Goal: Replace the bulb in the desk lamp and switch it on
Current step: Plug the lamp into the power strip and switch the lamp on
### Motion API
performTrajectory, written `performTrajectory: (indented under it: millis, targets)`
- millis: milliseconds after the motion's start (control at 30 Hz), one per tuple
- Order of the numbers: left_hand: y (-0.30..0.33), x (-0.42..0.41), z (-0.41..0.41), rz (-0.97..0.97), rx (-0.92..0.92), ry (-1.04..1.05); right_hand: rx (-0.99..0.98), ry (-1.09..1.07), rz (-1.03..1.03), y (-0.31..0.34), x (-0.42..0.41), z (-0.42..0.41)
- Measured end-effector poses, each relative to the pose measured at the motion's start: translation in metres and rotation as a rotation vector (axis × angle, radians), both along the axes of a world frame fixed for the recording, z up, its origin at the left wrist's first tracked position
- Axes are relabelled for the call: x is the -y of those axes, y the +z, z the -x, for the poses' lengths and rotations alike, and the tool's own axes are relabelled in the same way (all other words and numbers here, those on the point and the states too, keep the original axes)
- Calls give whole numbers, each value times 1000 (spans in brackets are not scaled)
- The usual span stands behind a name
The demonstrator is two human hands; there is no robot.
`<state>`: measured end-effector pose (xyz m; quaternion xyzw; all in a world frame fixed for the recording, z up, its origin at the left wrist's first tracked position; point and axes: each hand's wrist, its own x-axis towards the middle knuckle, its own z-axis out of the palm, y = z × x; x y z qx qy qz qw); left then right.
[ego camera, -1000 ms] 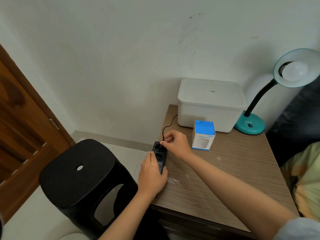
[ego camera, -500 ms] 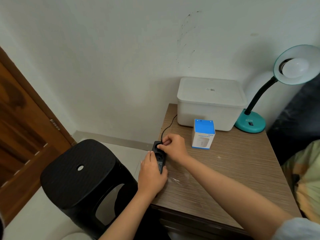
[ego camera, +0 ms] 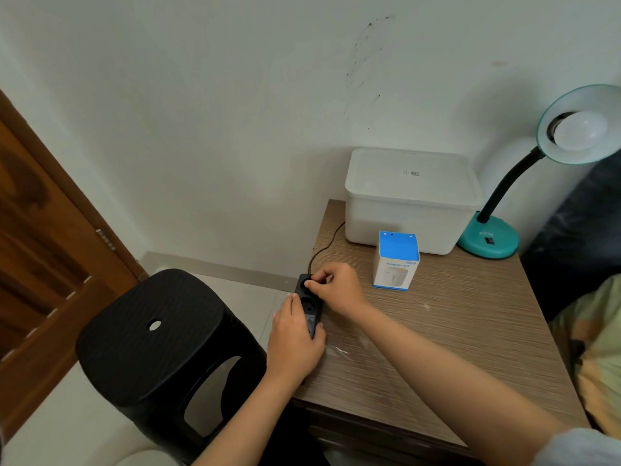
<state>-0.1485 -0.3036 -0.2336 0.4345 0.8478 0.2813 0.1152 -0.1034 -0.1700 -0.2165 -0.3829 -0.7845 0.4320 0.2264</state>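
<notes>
The teal desk lamp stands at the table's back right, its black neck curving up to the shade. A white bulb sits in the shade, unlit. A black power strip lies on the left edge of the wooden table. My left hand grips the strip's near end. My right hand pinches the black plug at the strip's far socket. A thin black cord runs from the plug toward the back.
A white lidded box stands at the back of the table, with a small blue and white humidifier carton in front of it. A black plastic stool stands left of the table. A wooden door is further left.
My right hand has shifted slightly down onto the strip's far socket with the plug. My left hand has held still on the strip. The view has drifted a little.
</notes>
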Motion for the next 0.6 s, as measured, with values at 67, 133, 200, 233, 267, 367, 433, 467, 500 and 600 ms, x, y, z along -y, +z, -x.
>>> performTrajectory:
  millis: [67,133,200,233,267,367,433,467,500,600]
  targets:
    - [-1,0,1,0,-1,-1,18,11,15,2,-2,2]
    - [1,0,0,-1,-7,-2,25,4,23,1,-3,2]
    - [2,0,-1,3,-7,-4,14,-6,30,0,-1,2]
    - [2,1,-2,6,-10,-6,1,-12,40,0,-1,1]
    - [2,0,-2,12,-22,-10,-9,-15,52,-1,0,0]
    - [5,-3,2,113,-120,-51,-20,-27,58,0,7,-12]
    - [11,-5,2,228,-177,-63,-53,-23,47,-1,18,-30]
    - [13,-6,0,252,-186,-56,-64,-12,41,-1,25,-43]
    - [15,-5,-6,237,-193,-46,-60,-1,27,-2,31,-56]
    - [12,-4,-40,57,-202,-97,-30,-30,-88,-13,37,-104]
